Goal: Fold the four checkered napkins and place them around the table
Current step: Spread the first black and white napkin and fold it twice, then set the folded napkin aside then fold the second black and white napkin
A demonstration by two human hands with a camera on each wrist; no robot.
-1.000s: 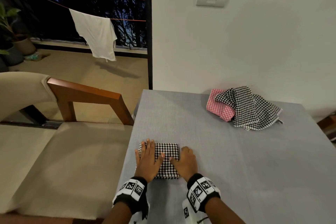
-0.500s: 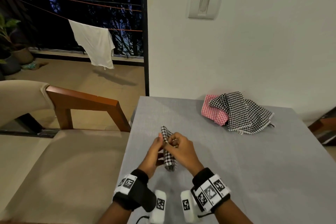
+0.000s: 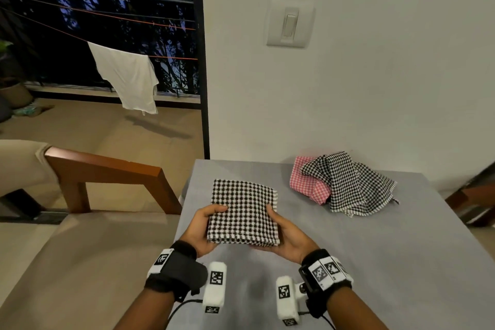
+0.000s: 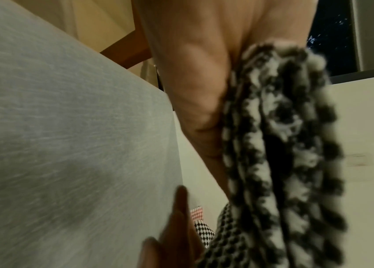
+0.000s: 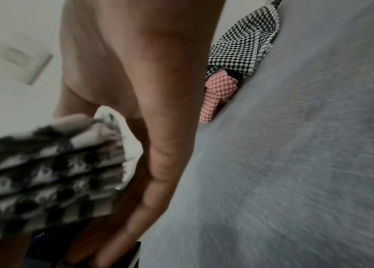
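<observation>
A folded black-and-white checkered napkin (image 3: 242, 213) is held flat above the grey table (image 3: 375, 262), near its left edge. My left hand (image 3: 205, 225) grips its left side, thumb on top. My right hand (image 3: 285, 233) grips its right side, fingers underneath. The wrist views show the napkin's stacked layered edge (image 4: 280, 145) (image 5: 43, 168) against each palm. At the table's far side lies a crumpled black-and-white checkered napkin (image 3: 353, 185) partly over a pink-and-white checkered one (image 3: 308, 182).
A wooden chair with beige cushion (image 3: 107, 177) stands just left of the table. A white wall with a light switch (image 3: 289, 24) rises behind the table. Another wooden chair edge (image 3: 474, 195) shows at the right. A white shirt (image 3: 128, 78) hangs outside.
The napkin lay pressed flat under both hands, then was lifted on edge. Now both hands hold it level above the table, and it looks larger and squarer.
</observation>
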